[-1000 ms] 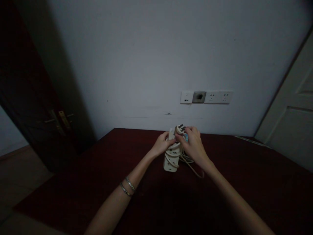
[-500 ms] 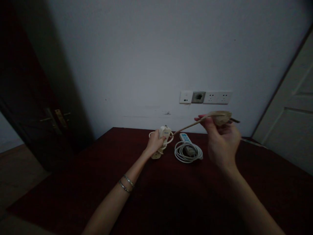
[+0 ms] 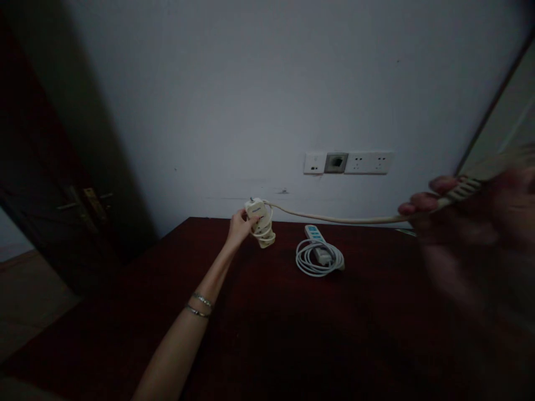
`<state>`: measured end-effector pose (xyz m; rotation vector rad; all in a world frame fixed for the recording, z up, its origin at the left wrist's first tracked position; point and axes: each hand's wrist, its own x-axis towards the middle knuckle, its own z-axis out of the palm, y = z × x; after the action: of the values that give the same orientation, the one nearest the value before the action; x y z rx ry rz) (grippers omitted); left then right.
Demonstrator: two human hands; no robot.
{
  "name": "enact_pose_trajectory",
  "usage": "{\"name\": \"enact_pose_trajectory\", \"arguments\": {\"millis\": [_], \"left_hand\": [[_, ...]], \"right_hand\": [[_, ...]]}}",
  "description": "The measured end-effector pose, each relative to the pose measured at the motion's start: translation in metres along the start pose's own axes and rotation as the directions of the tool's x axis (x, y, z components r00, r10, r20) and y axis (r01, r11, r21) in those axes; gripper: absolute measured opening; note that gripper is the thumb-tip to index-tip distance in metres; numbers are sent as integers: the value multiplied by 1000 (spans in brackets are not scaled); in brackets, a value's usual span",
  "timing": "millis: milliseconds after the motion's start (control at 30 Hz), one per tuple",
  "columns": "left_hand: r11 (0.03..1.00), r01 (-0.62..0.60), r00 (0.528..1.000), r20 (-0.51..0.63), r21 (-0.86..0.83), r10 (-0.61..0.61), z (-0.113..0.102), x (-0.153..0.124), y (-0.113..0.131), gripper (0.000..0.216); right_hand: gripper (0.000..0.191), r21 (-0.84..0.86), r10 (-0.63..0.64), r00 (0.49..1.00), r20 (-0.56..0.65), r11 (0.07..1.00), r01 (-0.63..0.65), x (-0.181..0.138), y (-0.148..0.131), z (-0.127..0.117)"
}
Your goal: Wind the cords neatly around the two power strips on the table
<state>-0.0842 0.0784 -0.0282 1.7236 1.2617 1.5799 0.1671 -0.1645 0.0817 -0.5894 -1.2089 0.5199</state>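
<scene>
My left hand [image 3: 239, 227] is closed on a cream power strip [image 3: 264, 224], held tilted above the far part of the table. Loops of its cord are wound around the strip. From there the cord [image 3: 334, 219] runs nearly level to the right. Close to the camera and blurred, my right hand [image 3: 472, 223] grips the ribbed sleeve [image 3: 463, 189] at the cord's plug end; the plug itself is smeared by motion and partly out of view. On the table between my hands lies a second power strip [image 3: 313, 232], white with blue sockets, with a coiled white cable [image 3: 307, 267] over its near end.
The dark red table [image 3: 267, 323] meets a pale wall, where a row of wall sockets [image 3: 368, 162] sits above its back edge. A dark door with a metal handle [image 3: 94, 200] stands at the left. Another door frame [image 3: 493, 106] rises at the right.
My right hand has moved right and nearer the camera, drawing out a longer stretch of cord. My left hand has shifted slightly left and up with the cream power strip.
</scene>
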Motion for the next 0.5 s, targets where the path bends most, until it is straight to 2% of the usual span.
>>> {"name": "enact_pose_trajectory", "arguments": {"millis": [67, 100, 167, 233, 333, 400, 500], "left_hand": [[998, 16, 995, -100, 53, -11, -6, 4, -6, 35], [998, 22, 989, -146, 55, -14, -9, 6, -9, 37], [1000, 15, 977, -211, -7, -16, -12, 7, -13, 38], [992, 17, 966, -253, -125, -49, -11, 7, -14, 37], [922, 100, 941, -265, -373, -209, -11, 3, -9, 35], [830, 157, 920, -226, -536, -320, -12, 1, -2, 33], [683, 206, 898, -143, -700, -417, -18, -1, 9, 29]], "right_hand": [[19, 142, 48, 994, -95, 989, -34, -2, -5, 12], [19, 200, 93, 992, -81, 977, -75, -3, -6, 17], [15, 263, 224, 971, 87, 935, -239, -4, -2, 28], [19, 277, 353, 897, 267, 863, -422, -6, 10, 38], [27, 230, 522, 730, 441, 720, -655, -10, 41, 52], [27, 195, 594, 645, 481, 645, -739, -12, 67, 60], [24, 206, 657, 608, 446, 586, -784, -13, 104, 64]]}}
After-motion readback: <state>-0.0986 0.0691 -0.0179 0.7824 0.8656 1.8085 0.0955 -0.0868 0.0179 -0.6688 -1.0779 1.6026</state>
